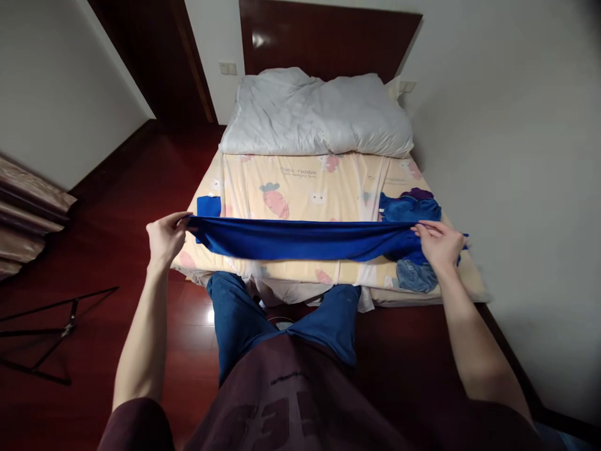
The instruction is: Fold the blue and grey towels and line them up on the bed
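Note:
A long blue cloth point(291, 240) is stretched level above the near part of the bed. My left hand point(168, 238) pinches its left end, and my right hand point(439, 241) pinches the right end; between them the lower edge sags a little. Behind the left end, a folded blue piece point(208, 207) lies on the patterned sheet point(300, 188). Near my right hand is a heap of blue clothes point(410, 208), partly hidden by the cloth, with a dark purple piece point(417, 194) at its back and a denim piece point(416, 277) at its front.
A pale quilt point(319, 116) lies folded at the far end of the bed, against the dark wooden headboard point(328, 37). Black stand legs point(66, 329) rest on the floor at the left, and striped curtains point(28, 213) hang beyond them. A wall stands close on the right.

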The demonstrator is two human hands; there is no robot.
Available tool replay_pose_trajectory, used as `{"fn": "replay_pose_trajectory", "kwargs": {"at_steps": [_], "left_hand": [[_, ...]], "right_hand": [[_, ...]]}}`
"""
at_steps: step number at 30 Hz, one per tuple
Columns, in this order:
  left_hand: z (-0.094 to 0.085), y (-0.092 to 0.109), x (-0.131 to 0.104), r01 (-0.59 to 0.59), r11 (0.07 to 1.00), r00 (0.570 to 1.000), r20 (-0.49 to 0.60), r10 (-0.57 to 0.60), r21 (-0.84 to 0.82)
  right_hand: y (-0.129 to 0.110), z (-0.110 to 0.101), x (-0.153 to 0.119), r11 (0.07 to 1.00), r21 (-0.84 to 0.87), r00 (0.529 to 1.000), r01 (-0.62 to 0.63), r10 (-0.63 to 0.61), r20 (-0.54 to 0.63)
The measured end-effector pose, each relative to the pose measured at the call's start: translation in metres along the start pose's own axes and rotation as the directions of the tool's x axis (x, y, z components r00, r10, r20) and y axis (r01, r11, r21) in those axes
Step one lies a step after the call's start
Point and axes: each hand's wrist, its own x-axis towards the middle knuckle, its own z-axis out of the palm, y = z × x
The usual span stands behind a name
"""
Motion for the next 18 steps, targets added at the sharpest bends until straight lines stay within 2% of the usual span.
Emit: {"fn": "replay_pose_trajectory", "kwargs": {"at_steps": [3, 5, 7, 9, 13, 18], "left_hand": [[0.005, 0.011, 0.005, -0.077, 0.991, 0.996, -0.044, 0.073, -0.112], [0.001, 0.015, 0.003, -0.094, 0.991, 0.994, -0.073, 0.087, -0.096], [-0.008, 0.016, 0.001, -0.095, 0.994, 0.993, -0.075, 0.091, -0.049], [-0.018, 0.015, 0.001, -0.09, 0.996, 0.996, -0.004, 0.091, 0.026], [-0.033, 0.01, 0.013, -0.092, 0.977, 0.971, 0.233, 0.046, 0.193], [-0.032, 0.011, 0.029, -0.034, 0.986, 0.954, 0.298, -0.016, 0.161]], "right_hand": [[-0.005, -0.013, 0.004, 1.0, -0.003, 0.997, 0.004, -0.004, -0.083], [-0.006, -0.024, -0.003, 1.0, -0.012, 0.999, -0.008, 0.007, -0.046], [-0.004, -0.037, -0.014, 0.999, -0.035, 0.999, -0.025, 0.027, 0.043], [-0.002, -0.049, -0.024, 0.996, -0.072, 0.988, -0.044, 0.054, 0.145], [0.002, -0.065, -0.033, 0.989, -0.129, 0.954, -0.073, 0.107, 0.28], [0.001, -0.066, -0.021, 0.982, -0.147, 0.943, -0.119, 0.158, 0.293]]}}
